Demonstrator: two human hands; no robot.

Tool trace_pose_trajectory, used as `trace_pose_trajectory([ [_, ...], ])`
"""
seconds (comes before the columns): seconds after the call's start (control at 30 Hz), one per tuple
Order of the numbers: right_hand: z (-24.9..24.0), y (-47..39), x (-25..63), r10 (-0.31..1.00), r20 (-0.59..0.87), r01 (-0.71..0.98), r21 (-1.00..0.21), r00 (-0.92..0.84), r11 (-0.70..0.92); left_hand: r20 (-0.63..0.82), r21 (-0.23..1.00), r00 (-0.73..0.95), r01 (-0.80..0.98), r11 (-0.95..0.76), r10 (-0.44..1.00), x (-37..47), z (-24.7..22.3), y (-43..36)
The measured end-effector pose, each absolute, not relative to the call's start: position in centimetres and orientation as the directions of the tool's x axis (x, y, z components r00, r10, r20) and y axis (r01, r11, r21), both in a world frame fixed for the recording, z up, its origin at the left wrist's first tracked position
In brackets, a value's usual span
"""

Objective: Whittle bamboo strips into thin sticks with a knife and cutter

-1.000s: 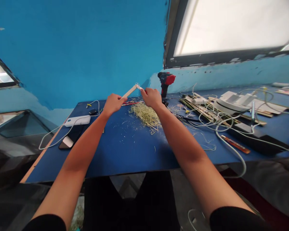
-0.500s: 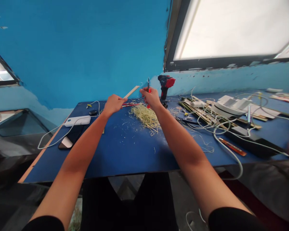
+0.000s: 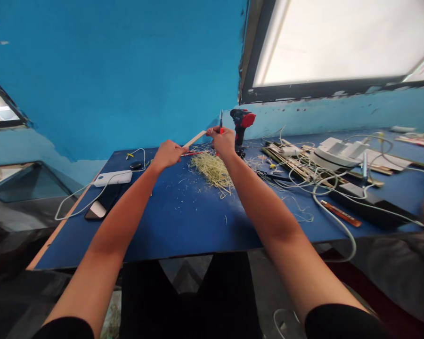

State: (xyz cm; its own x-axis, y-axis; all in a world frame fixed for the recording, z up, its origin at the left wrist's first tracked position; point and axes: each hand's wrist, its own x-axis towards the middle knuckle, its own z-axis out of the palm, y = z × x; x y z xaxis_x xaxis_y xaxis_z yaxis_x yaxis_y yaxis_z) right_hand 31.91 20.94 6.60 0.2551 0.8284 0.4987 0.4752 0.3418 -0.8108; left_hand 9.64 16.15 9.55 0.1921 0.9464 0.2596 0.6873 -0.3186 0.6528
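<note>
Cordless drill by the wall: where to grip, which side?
Grip the drill by its dark handle, just under the red housing. I'd come from the right: the handle stands upright, the chuck points left, and the right hand crowds that side.

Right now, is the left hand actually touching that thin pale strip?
Touching. The head view, the only one, shows the left hand gripping the near end of the pale strip, which sticks out past its fingers.
</note>
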Motion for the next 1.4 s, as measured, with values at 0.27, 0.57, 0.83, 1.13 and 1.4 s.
trace_pose_trajectory([
  [0.27, 6.3, 20.8, 34.5, 0.915, 0.388, 0.724, -0.663, 0.115, 0.19, 0.211, 0.781, 0.144, 0.57, -0.255, 0.967, 9.3, 9.3, 16.7],
  [0.57, 8.0, 19.7, 36.5, 0.992, 0.05, 0.929, -0.348, -0.118, 0.128, 0.084, 0.967, 0.193, 0.22, -0.126, 0.978, 8.6, 8.4, 17.9],
  [0.83, 10.6, 17.7, 37.4, 0.995, 0.093, 0.98, -0.191, -0.042, 0.059, 0.126, 0.977, 0.162, 0.152, -0.151, 0.979, 8.6, 8.3, 18.2],
  [1.13, 11.4, 17.4, 37.7, 0.997, -0.076, 0.992, -0.124, 0.012, -0.021, 0.149, 0.984, 0.103, 0.082, -0.158, 0.983, 9.1, 9.3, 17.2],
  [1.4, 10.4, 18.2, 38.1, 0.988, -0.124, 0.979, -0.192, -0.09, 0.065, 0.22, 0.969, 0.081, 0.1, -0.227, 0.972, 9.2, 9.3, 17.2],
])
